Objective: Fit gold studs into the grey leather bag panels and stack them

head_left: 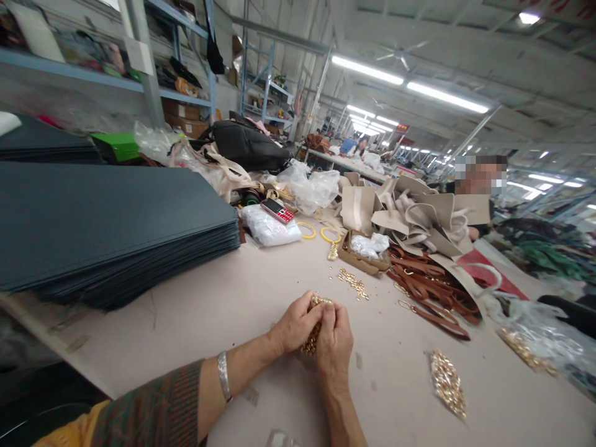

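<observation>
Both hands meet over the table, closed around a bag of small gold metal pieces [310, 343]. My left hand [292, 324], below a silver bracelet [224, 375], grips its left side with the thumb on top. From the right, my right hand [336, 340] has its fingers curled onto the same bag. Gold shows between the hands and at the top; the fingers hide the rest. Just beyond them lies a scatter of loose gold pieces [352, 284]. Another clear bag of gold pieces [447, 382] rests to the right.
A tall stack of dark panels [112, 223] fills the left. Farther back are a phone [278, 210] on a white plastic packet [270, 228], an open cardboard box [363, 261], brown straps [435, 292] and beige pieces [410, 214]. A person [479, 177] is behind them.
</observation>
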### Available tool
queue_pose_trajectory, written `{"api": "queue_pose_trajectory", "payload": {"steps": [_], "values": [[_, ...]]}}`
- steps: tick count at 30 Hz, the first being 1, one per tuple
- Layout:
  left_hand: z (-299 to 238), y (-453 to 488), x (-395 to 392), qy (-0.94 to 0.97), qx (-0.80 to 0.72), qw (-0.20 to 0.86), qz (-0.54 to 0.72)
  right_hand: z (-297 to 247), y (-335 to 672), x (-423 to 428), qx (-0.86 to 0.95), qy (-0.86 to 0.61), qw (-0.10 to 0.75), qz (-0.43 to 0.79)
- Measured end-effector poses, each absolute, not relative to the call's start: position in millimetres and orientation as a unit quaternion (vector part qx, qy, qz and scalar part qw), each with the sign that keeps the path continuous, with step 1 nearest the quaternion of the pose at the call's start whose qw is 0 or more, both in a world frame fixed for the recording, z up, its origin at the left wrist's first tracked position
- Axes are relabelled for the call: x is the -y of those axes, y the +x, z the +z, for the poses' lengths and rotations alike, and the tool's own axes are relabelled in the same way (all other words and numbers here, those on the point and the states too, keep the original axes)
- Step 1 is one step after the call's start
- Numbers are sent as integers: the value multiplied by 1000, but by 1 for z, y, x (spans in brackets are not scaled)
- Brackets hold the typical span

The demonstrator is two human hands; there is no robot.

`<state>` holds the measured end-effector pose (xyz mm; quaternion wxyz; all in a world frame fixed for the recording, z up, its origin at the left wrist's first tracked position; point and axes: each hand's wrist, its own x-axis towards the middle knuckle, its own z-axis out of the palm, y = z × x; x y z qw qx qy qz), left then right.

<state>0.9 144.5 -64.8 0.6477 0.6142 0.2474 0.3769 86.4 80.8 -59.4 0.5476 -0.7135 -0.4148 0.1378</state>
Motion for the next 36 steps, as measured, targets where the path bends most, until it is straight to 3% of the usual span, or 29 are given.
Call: {"api": "queue_pose_trajectory", "payload": {"steps": [6,12,20,36], "values": [[-62,-1,-147,607,-218,672,364,-64,85,-83,438,-696,564,79],[-58,-2,-144,581,-206,701,358,-68,86,-84,403,-685,599,102],[-58,0,-144,576,-200,707,357,-65,88,-83,379,-714,582,88],[-59,2,-147,515,-219,735,381,-67,99,-77,405,-655,609,192]]}}
